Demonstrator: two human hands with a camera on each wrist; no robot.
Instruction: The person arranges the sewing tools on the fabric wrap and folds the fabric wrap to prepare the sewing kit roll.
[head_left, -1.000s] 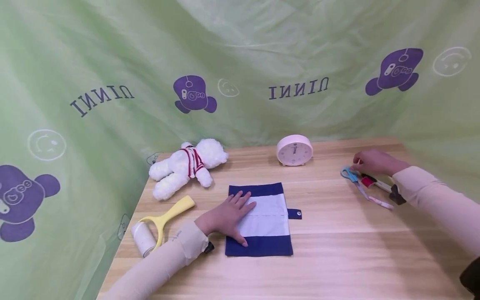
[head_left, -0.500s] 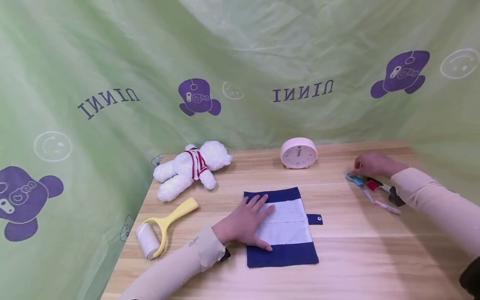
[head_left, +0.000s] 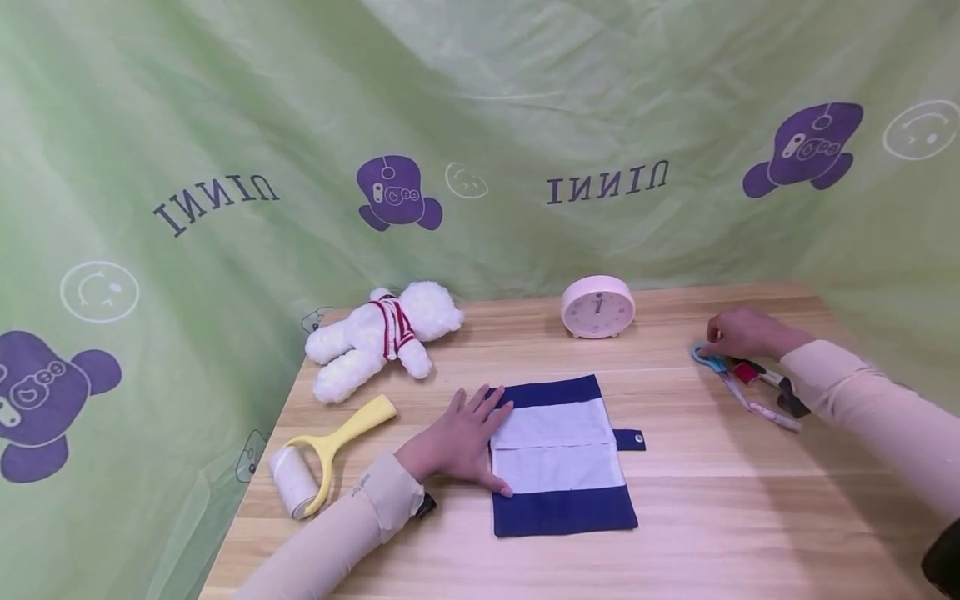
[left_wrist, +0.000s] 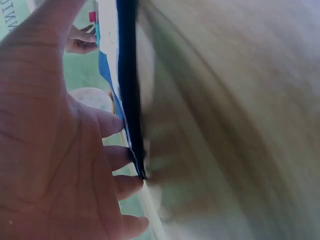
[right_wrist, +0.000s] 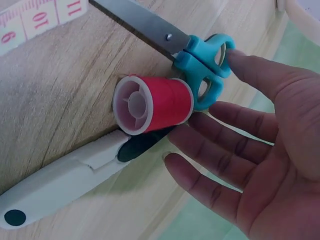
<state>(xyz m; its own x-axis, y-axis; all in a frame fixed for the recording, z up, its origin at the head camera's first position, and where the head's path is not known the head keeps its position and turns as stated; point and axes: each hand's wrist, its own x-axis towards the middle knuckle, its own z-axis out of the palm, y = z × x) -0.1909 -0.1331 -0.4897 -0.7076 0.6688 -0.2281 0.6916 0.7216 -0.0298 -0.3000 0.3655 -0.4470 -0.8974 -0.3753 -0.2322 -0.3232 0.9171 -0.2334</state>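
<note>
Scissors (head_left: 717, 367), right of the head view. I judge the work early: navy pouch (head_left: 555, 467) unfolded at lower centre; scissors, red spool (right_wrist: 170, 102) and white-handled tool (right_wrist: 70, 176) apparently not yet lifted from the worktop (head_left: 712, 533). The teal handles (right_wrist: 201, 50) meet the thumb and index finger of my half-curled right hand (head_left: 752, 332); whether it pinches them I cannot tell. My left hand (head_left: 453, 437), fingers spread, touches the pouch's left edge.

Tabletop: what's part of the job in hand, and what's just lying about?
Likely the job: pouch, left hand on it; scissors, right hand at them; perhaps the thread, tape and white tool nearby.

Likely just lying about: bear, clock, lint roller, all untouched.
</note>
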